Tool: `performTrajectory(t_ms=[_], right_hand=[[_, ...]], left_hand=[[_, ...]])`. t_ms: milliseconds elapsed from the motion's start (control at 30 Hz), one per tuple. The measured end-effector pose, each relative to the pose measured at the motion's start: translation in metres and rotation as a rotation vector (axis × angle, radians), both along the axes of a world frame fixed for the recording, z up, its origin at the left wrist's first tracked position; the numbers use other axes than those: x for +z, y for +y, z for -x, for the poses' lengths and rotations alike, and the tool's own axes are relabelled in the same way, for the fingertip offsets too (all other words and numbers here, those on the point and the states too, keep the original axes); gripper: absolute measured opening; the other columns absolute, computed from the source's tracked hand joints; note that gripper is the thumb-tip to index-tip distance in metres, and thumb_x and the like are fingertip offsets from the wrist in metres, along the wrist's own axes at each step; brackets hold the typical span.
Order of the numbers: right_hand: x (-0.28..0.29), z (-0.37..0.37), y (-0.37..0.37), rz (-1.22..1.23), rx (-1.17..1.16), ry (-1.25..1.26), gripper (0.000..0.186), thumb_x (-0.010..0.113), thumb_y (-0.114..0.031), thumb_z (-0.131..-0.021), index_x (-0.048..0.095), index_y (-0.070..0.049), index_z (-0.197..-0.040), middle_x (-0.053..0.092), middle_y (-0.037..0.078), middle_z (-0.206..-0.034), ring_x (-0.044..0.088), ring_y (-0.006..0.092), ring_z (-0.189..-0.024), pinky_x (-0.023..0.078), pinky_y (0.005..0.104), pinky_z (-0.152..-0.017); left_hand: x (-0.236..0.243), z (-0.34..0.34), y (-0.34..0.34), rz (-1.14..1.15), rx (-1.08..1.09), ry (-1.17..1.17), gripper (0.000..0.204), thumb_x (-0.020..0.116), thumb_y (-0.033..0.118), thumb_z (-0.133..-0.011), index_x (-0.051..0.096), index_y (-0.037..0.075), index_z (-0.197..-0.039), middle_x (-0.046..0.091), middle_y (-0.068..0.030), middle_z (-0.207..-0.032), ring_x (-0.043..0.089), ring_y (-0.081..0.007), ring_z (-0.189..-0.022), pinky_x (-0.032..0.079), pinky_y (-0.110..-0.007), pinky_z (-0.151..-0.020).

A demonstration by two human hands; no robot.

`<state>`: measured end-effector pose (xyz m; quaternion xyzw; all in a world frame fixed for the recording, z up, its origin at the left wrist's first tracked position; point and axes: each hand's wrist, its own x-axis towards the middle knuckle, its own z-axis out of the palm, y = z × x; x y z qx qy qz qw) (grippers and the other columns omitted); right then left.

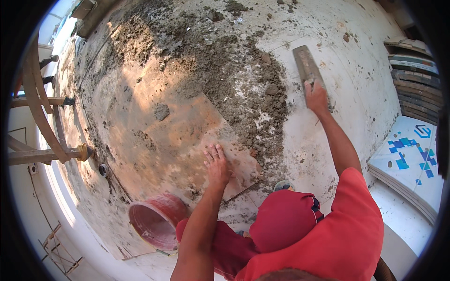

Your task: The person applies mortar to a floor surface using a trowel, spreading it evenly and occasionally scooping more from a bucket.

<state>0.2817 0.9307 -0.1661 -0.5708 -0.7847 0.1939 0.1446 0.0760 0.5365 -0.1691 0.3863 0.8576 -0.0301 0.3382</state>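
Observation:
My right hand (315,96) grips a long steel trowel (303,61), held over the pale floor right of a band of grey crumbly mortar (265,107). My left hand (215,164) rests with fingers spread on a large dusty tile (173,131), near its right part; the tile is streaked with orange-brown dirt and has a lump of mortar (161,112) on it. Below and left of that hand, a red plastic bucket (166,208) leans tipped, its pinkish inside showing. My bent knee in maroon cloth (276,218) is between my arms.
Wooden trestle-like frames (42,117) stand along the left, beside a pale wall with a cord. At the right edge are stacks of tiles or boards (410,84) and white boxed slabs (403,178) with blue square patterns. More mortar crumbs are scattered toward the back.

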Motion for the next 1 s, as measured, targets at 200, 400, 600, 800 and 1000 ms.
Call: performTrajectory(t_ms=[200, 400, 600, 800, 1000], right_hand=[[-0.027, 0.076, 0.076, 0.150, -0.031, 0.019, 0.066, 0.049, -0.055, -0.098, 0.068, 0.008, -0.096, 0.069, 0.035, -0.098, 0.069, 0.0483, -0.096, 0.054, 0.0511, -0.090], [-0.007, 0.074, 0.020, 0.123, 0.487, -0.041, 0.057, 0.047, -0.046, -0.103, 0.063, 0.008, -0.108, 0.068, 0.035, -0.095, 0.068, 0.0485, -0.091, 0.052, 0.0557, -0.086], [0.011, 0.043, 0.099, 0.040, 0.153, -0.163, 0.058, 0.049, -0.053, -0.101, 0.067, 0.000, -0.117, 0.072, 0.028, -0.103, 0.069, 0.0447, -0.100, 0.053, 0.0514, -0.090], [-0.015, 0.142, 0.187, 0.043, 0.001, -0.214, 0.065, 0.051, -0.059, -0.096, 0.070, 0.000, -0.115, 0.071, 0.028, -0.113, 0.068, 0.0422, -0.110, 0.052, 0.0506, -0.097], [-0.024, 0.275, 0.146, -0.074, 0.436, -0.202, 0.054, 0.047, -0.053, -0.104, 0.067, -0.002, -0.107, 0.072, 0.021, -0.106, 0.069, 0.0377, -0.102, 0.054, 0.0518, -0.094]], left_hand=[[-0.004, 0.000, 0.001, 0.012, -0.012, 0.010, 0.132, 0.098, 0.020, -0.059, 0.016, -0.003, -0.161, 0.011, -0.0274, -0.169, 0.018, -0.0546, -0.152, 0.035, -0.067, -0.115], [-0.003, 0.002, 0.001, 0.020, -0.031, 0.004, 0.132, 0.096, 0.022, -0.062, 0.013, -0.002, -0.161, 0.008, -0.0288, -0.168, 0.015, -0.0567, -0.151, 0.036, -0.068, -0.113], [-0.008, 0.002, -0.002, 0.009, -0.008, -0.025, 0.132, 0.096, 0.021, -0.062, 0.013, -0.002, -0.162, 0.006, -0.0290, -0.169, 0.013, -0.0571, -0.151, 0.034, -0.069, -0.114], [-0.015, 0.002, -0.005, 0.015, -0.019, -0.032, 0.132, 0.095, 0.021, -0.063, 0.012, -0.003, -0.162, 0.005, -0.0300, -0.168, 0.012, -0.0578, -0.151, 0.034, -0.069, -0.114], [-0.015, 0.001, -0.005, -0.017, -0.002, -0.035, 0.135, 0.097, 0.021, -0.059, 0.013, -0.004, -0.161, 0.007, -0.0312, -0.168, 0.012, -0.0589, -0.151, 0.034, -0.069, -0.113]])
